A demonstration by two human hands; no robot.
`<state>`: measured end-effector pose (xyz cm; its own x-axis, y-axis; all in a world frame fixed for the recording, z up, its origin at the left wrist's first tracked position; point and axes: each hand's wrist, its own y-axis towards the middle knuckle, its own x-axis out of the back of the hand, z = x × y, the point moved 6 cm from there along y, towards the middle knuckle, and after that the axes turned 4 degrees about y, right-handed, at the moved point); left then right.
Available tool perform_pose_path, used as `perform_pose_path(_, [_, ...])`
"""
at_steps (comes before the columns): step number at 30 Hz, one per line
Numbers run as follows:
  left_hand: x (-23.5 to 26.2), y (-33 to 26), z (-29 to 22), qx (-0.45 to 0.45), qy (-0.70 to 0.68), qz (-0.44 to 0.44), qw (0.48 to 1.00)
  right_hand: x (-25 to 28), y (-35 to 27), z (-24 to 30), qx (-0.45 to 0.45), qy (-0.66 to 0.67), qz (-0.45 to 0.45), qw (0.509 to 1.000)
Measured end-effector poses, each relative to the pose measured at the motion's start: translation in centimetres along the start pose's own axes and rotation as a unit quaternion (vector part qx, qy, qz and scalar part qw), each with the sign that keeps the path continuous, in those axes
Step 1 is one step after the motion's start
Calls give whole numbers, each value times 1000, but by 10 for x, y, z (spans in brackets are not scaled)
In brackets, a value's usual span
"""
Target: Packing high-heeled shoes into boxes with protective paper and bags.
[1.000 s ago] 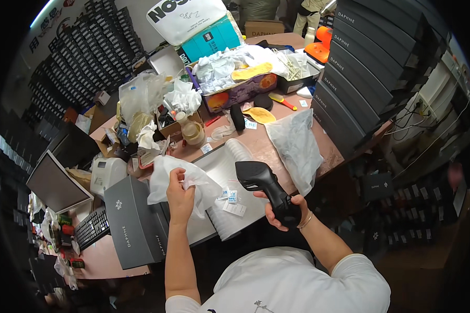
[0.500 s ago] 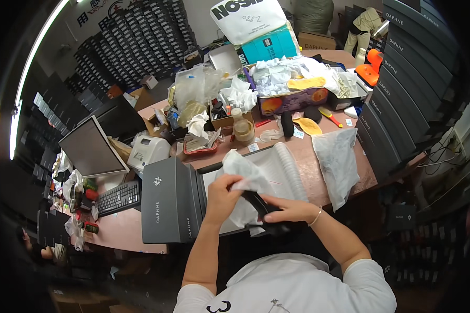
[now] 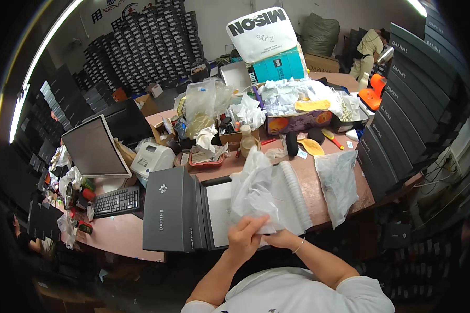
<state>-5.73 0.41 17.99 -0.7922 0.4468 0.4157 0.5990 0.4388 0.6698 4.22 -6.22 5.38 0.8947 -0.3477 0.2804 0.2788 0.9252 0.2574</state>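
A thin, translucent white bag [image 3: 255, 190] stands upright in front of me, its lower end gathered between my hands. My left hand [image 3: 245, 236] is closed round that end. My right hand [image 3: 281, 239], with a bracelet at the wrist, pinches the bag's lower edge just to the right; its fingertips are partly hidden. No black item shows now, and the bag's contents cannot be made out. Behind and beneath the bag lies an open dark grey shoe box [image 3: 218, 215] with white paper inside. White ribbed padding [image 3: 293, 195] runs along its right side.
Left of the open box, another dark grey box [image 3: 167, 221] stands beside a keyboard [image 3: 117, 202]. A filled pale bag [image 3: 337, 182] lies at right, near tall stacked shoe boxes [image 3: 397, 120]. Behind are a bottle [image 3: 248, 141], a red basket [image 3: 208, 159] and a purple carton [image 3: 292, 123].
The black strap-like item in my hands has gone from sight. My hands have moved down and closer together onto the white bag, which now stands taller. The view has shifted slightly.
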Motion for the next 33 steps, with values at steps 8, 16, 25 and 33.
perform_pose_path(8, [-76, -35, -21, -109, 19, 278, 954, 15, 53, 19, -37, 204, -46, 977])
perform_pose_path(16, [-1, -45, 122, 455, -344, -104, 815, 60, 24, 107, 6, 17, -19, 1000])
perform_pose_path(25, [-5, -19, 123, 431, -558, -112, 700, 38, -7, 28, 129, -515, 14, 847])
perform_pose_path(33, [-79, -110, 66, 518, -508, 121, 678, 68, 23, 48, -20, 71, -143, 987])
